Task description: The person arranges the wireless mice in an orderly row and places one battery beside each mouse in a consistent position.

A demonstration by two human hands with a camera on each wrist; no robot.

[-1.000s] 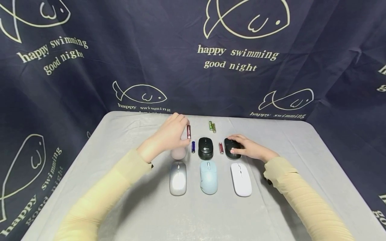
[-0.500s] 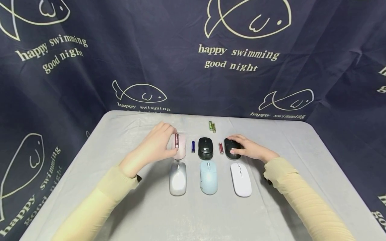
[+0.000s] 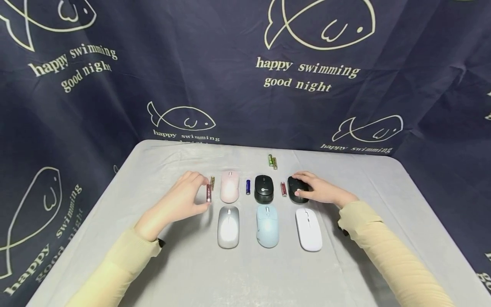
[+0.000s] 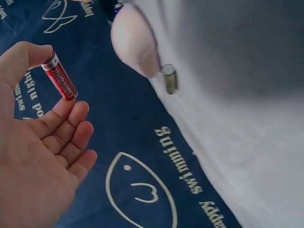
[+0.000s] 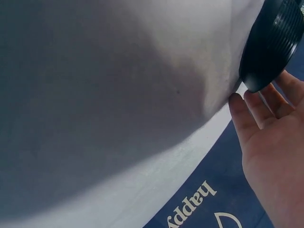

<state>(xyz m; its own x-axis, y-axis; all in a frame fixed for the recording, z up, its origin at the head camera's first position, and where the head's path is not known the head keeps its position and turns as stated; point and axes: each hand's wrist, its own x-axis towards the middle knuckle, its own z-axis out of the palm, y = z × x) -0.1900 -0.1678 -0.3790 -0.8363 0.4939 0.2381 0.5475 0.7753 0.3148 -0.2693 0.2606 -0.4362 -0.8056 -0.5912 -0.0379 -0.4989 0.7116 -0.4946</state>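
Left hand [image 3: 184, 200] hovers above the bench [image 3: 153, 264] at the left end of the layout, pinching a red battery [image 3: 209, 192] between thumb and fingertips; the battery stands roughly upright. The left wrist view confirms the pinch: thumb tip on one end, fingers under the other. Just beside it, a gold battery [image 3: 212, 183] lies on the bench, close to the left flank of the pink mouse [image 3: 229, 186].

Back row, continuing rightward: a blue battery [image 3: 248, 186], a black mouse with logo [image 3: 264, 188], a second red battery [image 3: 283, 189], then a second black mouse [image 3: 297, 189]. Right hand [image 3: 320, 192] rests on that second black mouse, fingers curled over its top and right side; the right wrist view shows the fingertips against its edge.

Front row, left to right: silver mouse [image 3: 228, 227], light blue mouse [image 3: 267, 226], white mouse [image 3: 308, 229], each set apart from its neighbour.

Behind the black mouse with logo, two green batteries [image 3: 272, 161] lie side by side, touching. A navy cloth backdrop [image 3: 245, 106] printed with fish outlines encloses the bench.
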